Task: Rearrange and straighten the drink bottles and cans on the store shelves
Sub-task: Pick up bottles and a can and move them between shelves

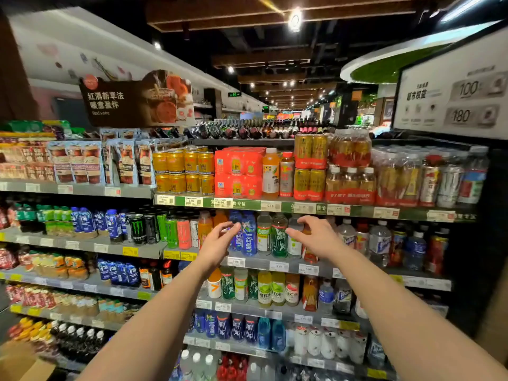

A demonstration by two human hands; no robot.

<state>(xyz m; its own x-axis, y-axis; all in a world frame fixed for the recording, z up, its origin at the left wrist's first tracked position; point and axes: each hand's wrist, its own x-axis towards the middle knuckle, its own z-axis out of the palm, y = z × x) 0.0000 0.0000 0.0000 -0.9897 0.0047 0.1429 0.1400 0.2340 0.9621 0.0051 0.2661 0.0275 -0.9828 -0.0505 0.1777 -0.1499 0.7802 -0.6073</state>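
Both hands were open and held nothing. The left hand (220, 237) and right hand (313, 237) reached toward the bottles (270, 235) on the second shelf (275, 264). Full bottles probably felt heavy and slippery; grab the middle.

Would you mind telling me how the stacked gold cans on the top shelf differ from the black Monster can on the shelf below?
The gold cans are short and squat, while the black Monster can is tall and slim. The gold cans sit stacked in two tiers; the black Monster can stands in a single tier. The gold cans stand above both hands' level; the black Monster can stands left of the left hand. Both stand upright, untouched.
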